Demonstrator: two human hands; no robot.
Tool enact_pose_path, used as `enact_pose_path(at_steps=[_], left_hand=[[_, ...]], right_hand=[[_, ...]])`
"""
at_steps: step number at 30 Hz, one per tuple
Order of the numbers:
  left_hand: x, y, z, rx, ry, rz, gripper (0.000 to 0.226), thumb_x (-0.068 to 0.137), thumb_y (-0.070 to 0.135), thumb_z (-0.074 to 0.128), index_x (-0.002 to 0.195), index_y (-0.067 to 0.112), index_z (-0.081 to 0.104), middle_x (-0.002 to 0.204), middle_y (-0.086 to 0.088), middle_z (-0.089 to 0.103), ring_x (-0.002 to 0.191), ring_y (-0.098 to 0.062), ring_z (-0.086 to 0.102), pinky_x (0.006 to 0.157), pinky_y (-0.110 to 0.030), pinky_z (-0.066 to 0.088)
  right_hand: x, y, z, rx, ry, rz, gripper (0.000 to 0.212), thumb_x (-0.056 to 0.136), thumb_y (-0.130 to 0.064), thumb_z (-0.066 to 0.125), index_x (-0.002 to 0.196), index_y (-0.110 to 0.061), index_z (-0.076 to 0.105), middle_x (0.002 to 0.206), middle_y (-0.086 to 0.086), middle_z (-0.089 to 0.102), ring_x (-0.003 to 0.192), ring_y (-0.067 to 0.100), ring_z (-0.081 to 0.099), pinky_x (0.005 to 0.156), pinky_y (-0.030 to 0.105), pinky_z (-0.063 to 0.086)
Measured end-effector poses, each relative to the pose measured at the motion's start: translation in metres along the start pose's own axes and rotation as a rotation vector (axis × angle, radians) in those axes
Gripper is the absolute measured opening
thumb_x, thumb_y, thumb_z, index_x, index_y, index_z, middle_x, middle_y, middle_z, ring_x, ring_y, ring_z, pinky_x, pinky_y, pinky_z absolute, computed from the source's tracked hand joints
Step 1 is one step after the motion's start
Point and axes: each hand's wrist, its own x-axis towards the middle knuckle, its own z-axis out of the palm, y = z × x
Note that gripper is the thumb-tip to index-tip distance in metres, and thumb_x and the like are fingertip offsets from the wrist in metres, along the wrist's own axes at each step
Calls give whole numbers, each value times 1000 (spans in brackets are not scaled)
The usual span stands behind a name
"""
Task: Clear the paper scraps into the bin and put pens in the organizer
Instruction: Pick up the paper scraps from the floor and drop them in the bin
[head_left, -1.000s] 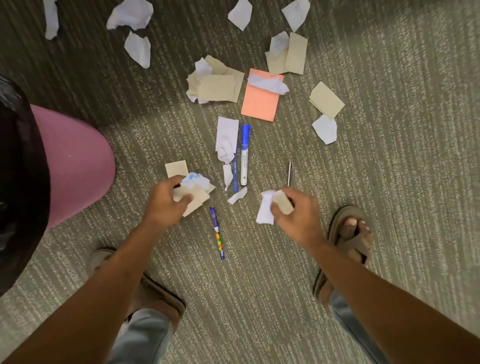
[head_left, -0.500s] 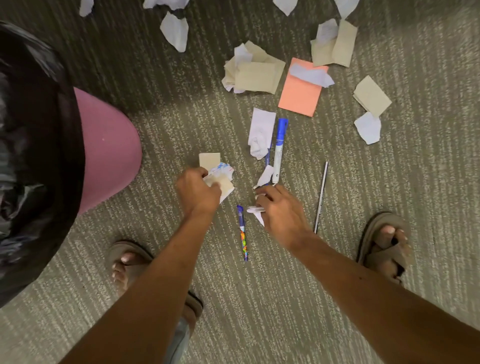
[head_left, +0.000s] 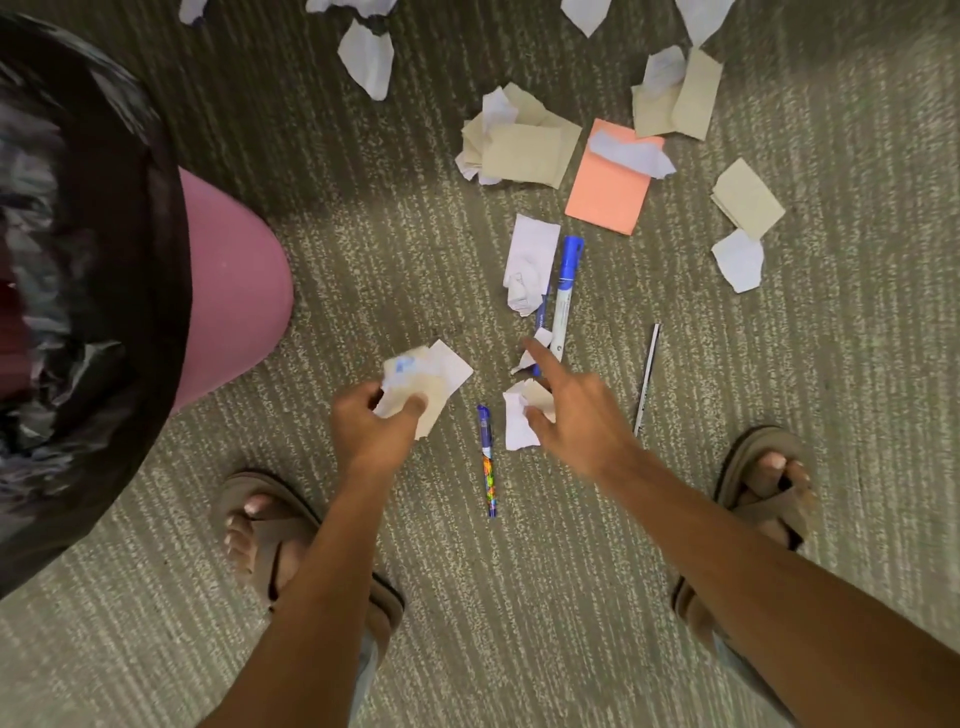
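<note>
White scrap (head_left: 531, 354) lies touching the right hand (head_left: 576, 415) forefinger tip, long axis slanting away, beside the marker (head_left: 565, 291). Right hand grips two scraps (head_left: 519, 415), forefinger extended; left hand (head_left: 371, 421) clutches a scrap bundle (head_left: 421, 382). Four pens counted on the carpet; bin (head_left: 228, 291) lies left.

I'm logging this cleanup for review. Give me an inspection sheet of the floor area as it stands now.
Surface: carpet, striped, grey-green.
Job's things: bin, pink with a black liner, at left; white and tan scraps still scattered; marker, patterned pen and thin pen on the carpet; no organizer seen.
Clutter: orange pad under a scrap.
Grippers: left hand grips a wad of scraps; right hand holds scraps, forefinger stretched toward another.
Cables: nothing seen.
Surroundings: sandalled feet.
</note>
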Motion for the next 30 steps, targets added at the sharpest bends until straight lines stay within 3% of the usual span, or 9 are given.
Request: enact_pose_path(at_steps=[4, 7, 10, 14, 18, 24, 26, 30], left_hand=[[-5, -4, 12, 298, -36, 205, 27, 69, 5, 80, 93, -1, 69, 116, -8, 57, 105, -27, 58, 82, -32, 51], [-8, -3, 22, 533, 28, 309, 30, 75, 15, 78, 99, 0, 71, 119, -8, 57, 112, -27, 50, 89, -37, 46], [-10, 1, 29, 581, 81, 323, 32, 76, 17, 78, 103, 1, 70, 119, -9, 58, 111, -27, 54, 90, -38, 47], [-8, 4, 33, 662, 85, 392, 33, 73, 14, 81, 102, 1, 70, 132, -11, 53, 122, -27, 49, 102, -43, 45], [-6, 9, 33, 791, 91, 411, 30, 73, 18, 81, 97, 4, 71, 113, -11, 67, 110, -28, 55, 93, -40, 50], [-16, 17, 24, 533, -41, 321, 19, 79, 10, 76, 97, 6, 71, 98, -9, 67, 84, -18, 57, 76, -24, 50], [-25, 22, 17, 476, -52, 311, 18, 78, 8, 76, 95, 6, 70, 96, -7, 67, 83, -20, 61, 77, -30, 56], [-47, 37, -2, 399, -5, 279, 17, 78, 11, 76, 94, 7, 70, 93, -7, 69, 76, -15, 56, 73, -24, 49]], right_hand=[[18, -6, 1, -119, -78, 147, 69, 89, -15, 64, 148, -31, 32, 77, 7, 51, 68, 25, 51, 70, 39, 57], [21, -10, 5, -139, -12, 108, 51, 89, -13, 60, 137, -26, 50, 83, 11, 63, 75, 30, 62, 72, 38, 57], [21, -9, 7, -140, 49, 72, 28, 89, -13, 60, 117, -15, 64, 93, 14, 70, 84, 33, 66, 75, 37, 57], [17, -7, 9, -98, 126, 29, 16, 89, -12, 63, 103, -9, 68, 89, 13, 70, 75, 28, 65, 70, 37, 58], [9, -5, 7, -43, 159, -41, 24, 88, -14, 65, 111, -10, 68, 92, 11, 73, 76, 27, 67, 69, 33, 57], [-9, -12, -7, -16, 109, -115, 30, 89, -14, 65, 118, -6, 67, 104, 13, 73, 88, 27, 69, 83, 39, 57], [-15, -19, -18, 3, 113, -102, 31, 89, -14, 66, 120, -7, 67, 106, 13, 73, 88, 25, 69, 85, 37, 58], [-27, -39, -43, 36, 150, -71, 32, 88, -15, 68, 120, -10, 67, 106, 12, 73, 84, 21, 70, 84, 26, 56]])
